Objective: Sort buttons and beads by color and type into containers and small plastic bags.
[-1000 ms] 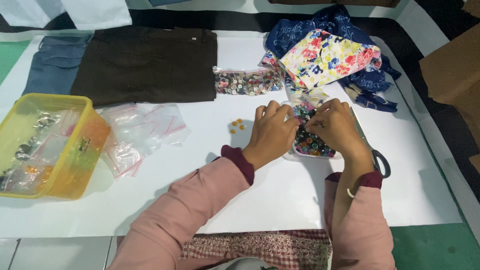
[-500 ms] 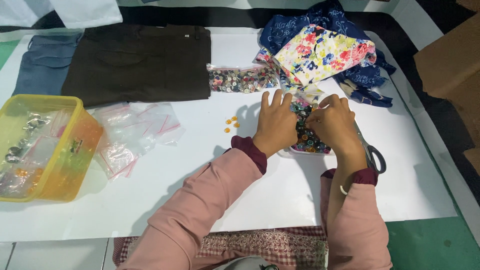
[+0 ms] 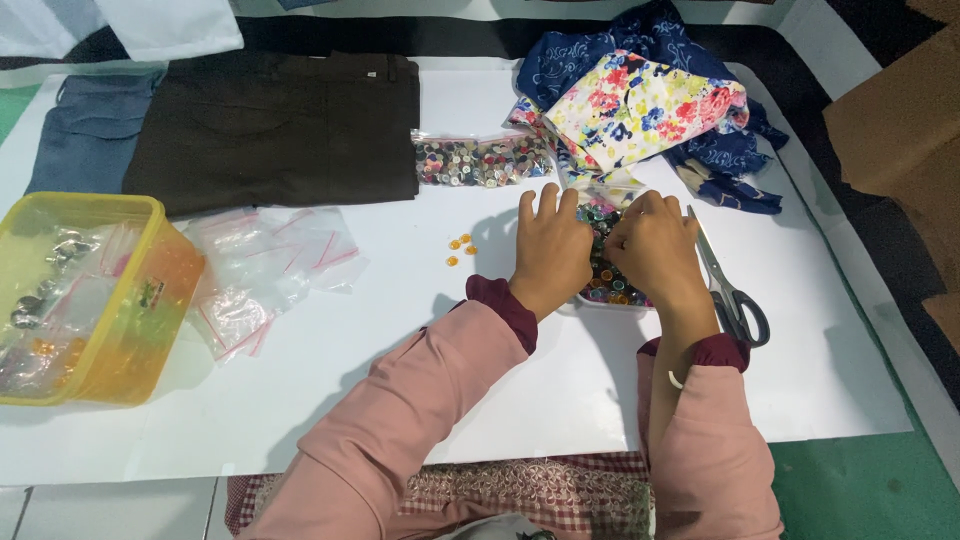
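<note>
Amber beads (image 3: 460, 246), a small cluster, lie apart on the white tabletop (image 3: 400, 400) just left of the tray (image 3: 610, 290) of mixed beads, so we judge the sorting barely begun. Both hands are over that tray: left hand (image 3: 553, 245) spread flat at its left edge, right hand (image 3: 652, 245) curled, its grip hidden. Behind the tray lies a clear bag of buttons (image 3: 480, 160); far left, empty red-striped zip bags (image 3: 270, 270) and a yellow box (image 3: 80, 300). Scissors (image 3: 730, 285) lie just right.
</note>
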